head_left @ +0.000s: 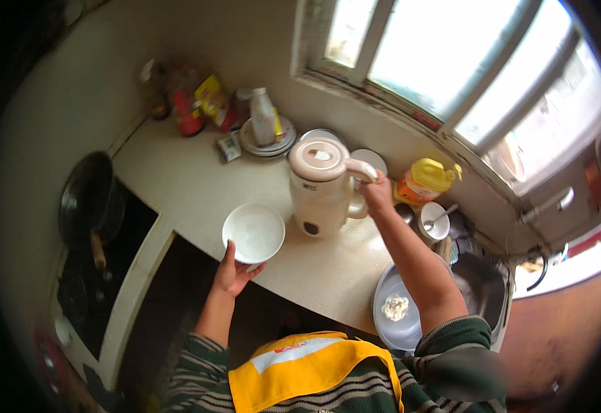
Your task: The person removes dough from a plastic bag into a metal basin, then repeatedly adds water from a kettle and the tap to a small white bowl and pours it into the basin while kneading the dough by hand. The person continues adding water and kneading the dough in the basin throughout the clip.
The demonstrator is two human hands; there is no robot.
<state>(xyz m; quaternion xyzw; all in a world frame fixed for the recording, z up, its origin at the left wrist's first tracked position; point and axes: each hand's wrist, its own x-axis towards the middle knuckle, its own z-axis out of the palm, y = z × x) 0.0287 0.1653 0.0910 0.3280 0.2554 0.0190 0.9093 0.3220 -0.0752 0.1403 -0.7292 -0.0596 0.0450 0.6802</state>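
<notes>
A white bowl (252, 230) rests in my left hand (232, 270), tilted a little, its inside facing up; the thumb lies on its near rim and the fingers go underneath. It is held over the counter's front edge. To the right, my right hand (377, 194) is closed around the handle of a cream soy milk maker (318, 193) with a pinkish lid. The jug stands upright, and I cannot tell whether its base touches the counter. Its lid is on, so the inside is hidden.
Left, a wok (87, 199) sits on a dark stove. Stacked plates with a white bottle (262, 117) stand at the back, beside seasoning packets. A yellow jug (424, 180), a mug with a spoon (435, 219), a basin (386, 329) holding something white and a sink (483, 289) are right.
</notes>
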